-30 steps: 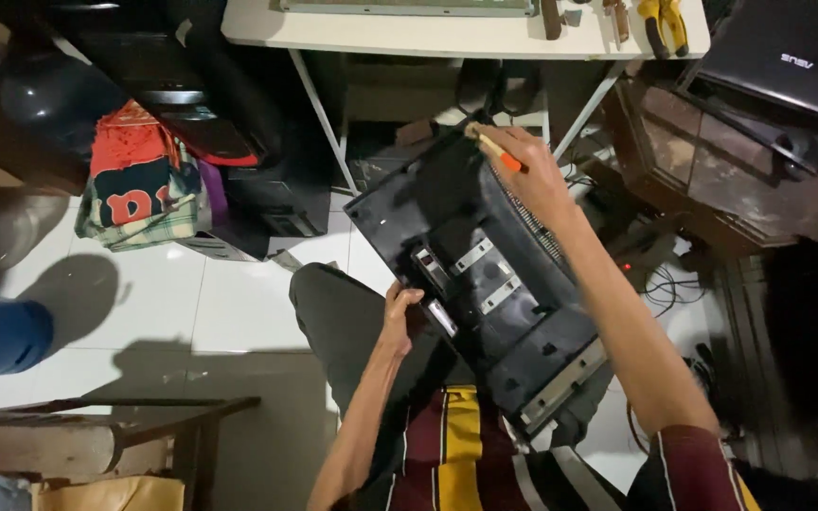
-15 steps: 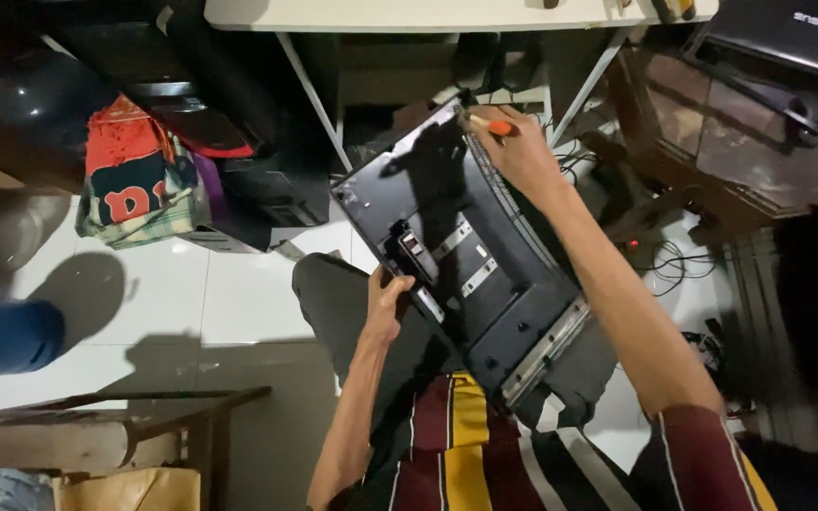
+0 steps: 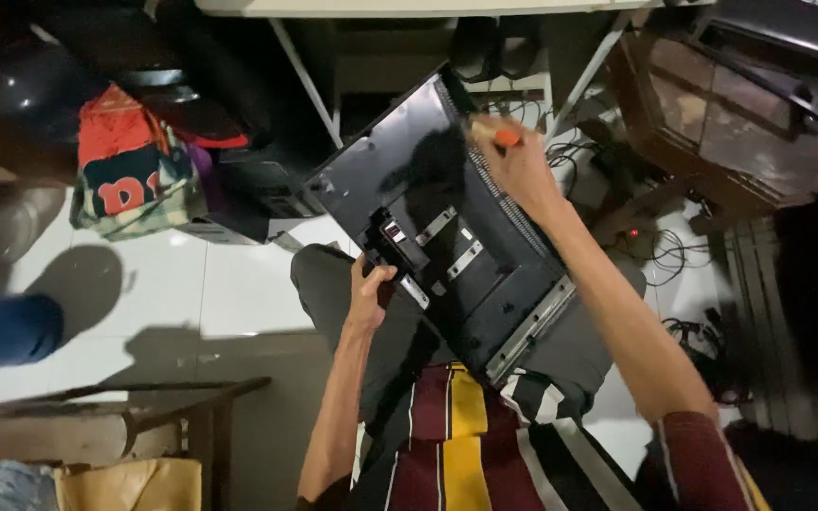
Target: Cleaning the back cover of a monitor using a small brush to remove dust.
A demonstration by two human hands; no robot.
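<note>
A black flat monitor back panel (image 3: 447, 227) with metal brackets lies tilted across my lap. My left hand (image 3: 369, 291) grips its near left edge by the stand mount. My right hand (image 3: 515, 163) is at the panel's far right edge, closed on an orange-handled screwdriver (image 3: 504, 136) whose tip points down at the panel. The tool's shaft is hidden by my fingers.
A white table (image 3: 409, 8) stands just beyond the panel. An orange and green bag (image 3: 125, 180) lies on the tiled floor at left. Dark wooden furniture (image 3: 740, 114) and tangled cables (image 3: 674, 255) are at right. A wooden bench (image 3: 97, 416) sits at lower left.
The panel has shifted slightly left and nearer in view as my head moved. My right hand stays at the far edge with the screwdriver, and my left hand keeps its hold.
</note>
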